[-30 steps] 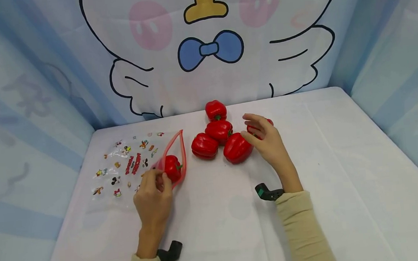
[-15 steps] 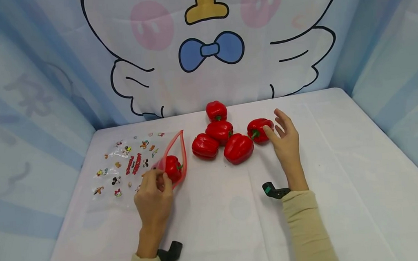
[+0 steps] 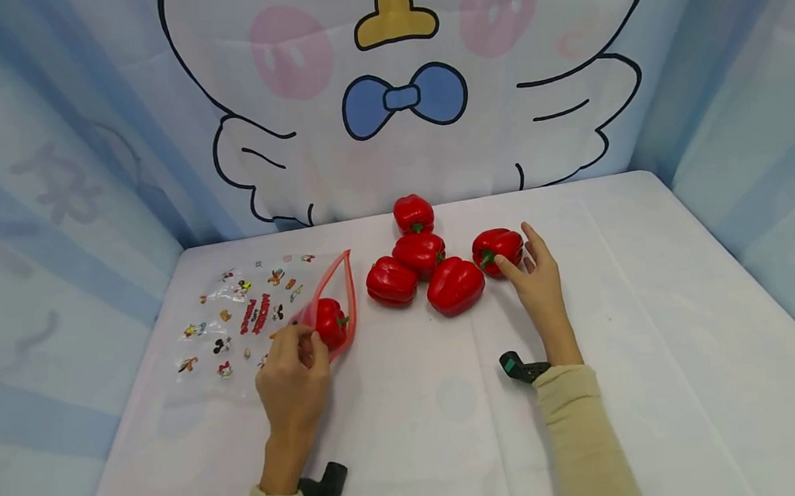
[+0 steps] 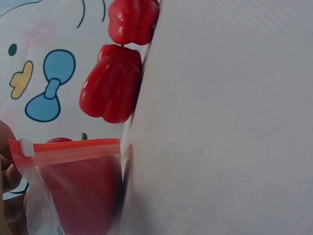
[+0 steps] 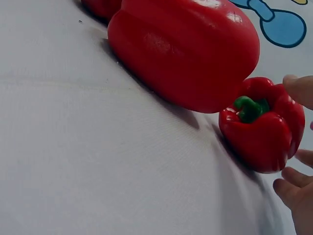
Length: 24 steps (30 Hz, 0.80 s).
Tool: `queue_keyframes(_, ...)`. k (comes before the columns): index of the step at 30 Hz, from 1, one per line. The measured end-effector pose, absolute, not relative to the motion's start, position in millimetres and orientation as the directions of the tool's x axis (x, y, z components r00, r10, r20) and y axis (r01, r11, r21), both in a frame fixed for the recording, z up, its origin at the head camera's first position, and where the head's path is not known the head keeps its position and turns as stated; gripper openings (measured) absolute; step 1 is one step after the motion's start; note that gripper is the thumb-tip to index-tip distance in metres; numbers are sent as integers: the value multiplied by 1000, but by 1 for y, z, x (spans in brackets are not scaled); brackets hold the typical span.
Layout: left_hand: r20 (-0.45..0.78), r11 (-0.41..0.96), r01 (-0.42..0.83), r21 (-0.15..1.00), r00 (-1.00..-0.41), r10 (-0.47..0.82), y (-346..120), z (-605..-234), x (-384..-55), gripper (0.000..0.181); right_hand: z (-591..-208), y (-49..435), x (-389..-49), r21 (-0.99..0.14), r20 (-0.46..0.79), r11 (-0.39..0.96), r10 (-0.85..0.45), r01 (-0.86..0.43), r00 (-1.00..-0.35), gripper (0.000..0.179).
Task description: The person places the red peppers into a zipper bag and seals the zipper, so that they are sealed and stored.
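Six red peppers [image 3: 456, 286] are on the bench [image 3: 419, 433]. One of them is inside the mouth of the single transparent bag [image 3: 235, 323], near the left edge; five lie nearer to the far edge. The left hand [image 3: 292, 377] pinches the bag's rim. The right hand [image 3: 541, 287] has its grip released, just beside the rightmost pepper [image 3: 502, 244].

Lobed red bell peppers [image 3: 455, 285] near far edge of white matt desk [image 3: 654, 298] look smooth, glossy; red-rimmed clear zip bag [image 3: 235, 315], shiny plastic.
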<state>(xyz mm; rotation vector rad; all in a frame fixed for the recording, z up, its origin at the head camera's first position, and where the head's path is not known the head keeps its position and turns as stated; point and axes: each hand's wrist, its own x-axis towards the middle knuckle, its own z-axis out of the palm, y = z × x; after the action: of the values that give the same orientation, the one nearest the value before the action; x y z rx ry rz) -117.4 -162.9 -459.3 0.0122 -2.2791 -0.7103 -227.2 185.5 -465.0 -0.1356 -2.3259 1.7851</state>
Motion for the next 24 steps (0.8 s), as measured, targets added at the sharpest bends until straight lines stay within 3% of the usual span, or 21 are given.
queue_keyframes(6,647,850,189,491,-733,-211,-162,-459,-118,13,-469,187,-228,-968,81,247,174,-37,-981,79)
queue_keyframes(13,638,852,176,493,-739,-217,-163,-459,-115,14,-438,175,-211,-978,14,207,135,15,-991,78)
queue_keyframes(24,641,837,192,513,-733,-225,-162,-458,-117,12,-462,184,-223,-974,50,225,164,-12,-985,78)
